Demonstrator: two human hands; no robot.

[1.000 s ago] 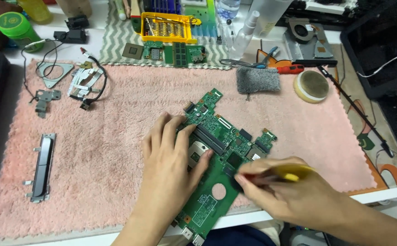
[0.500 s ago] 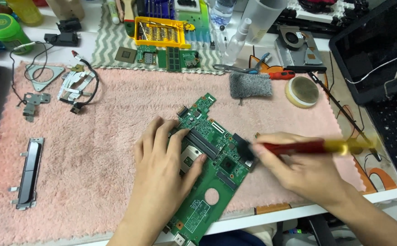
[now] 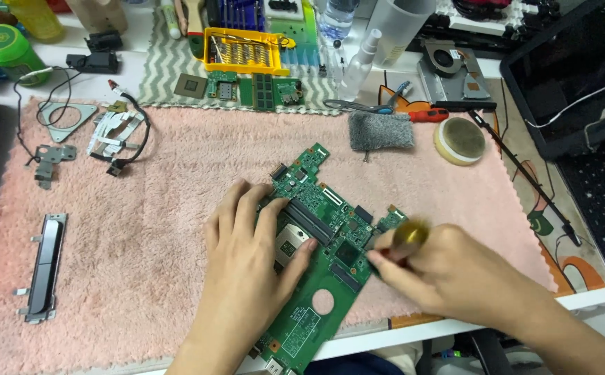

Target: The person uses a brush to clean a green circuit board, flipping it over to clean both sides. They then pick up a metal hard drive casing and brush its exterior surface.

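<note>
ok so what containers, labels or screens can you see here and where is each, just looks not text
Green round tub: far left corner, label on lid.
Yellow open case: back centre, holds metal bits.
Clear spray bottle: right of the case.
Dark laptop screen: far right, unlit.
White label: rectangle on the green circuit board, near end.
</note>
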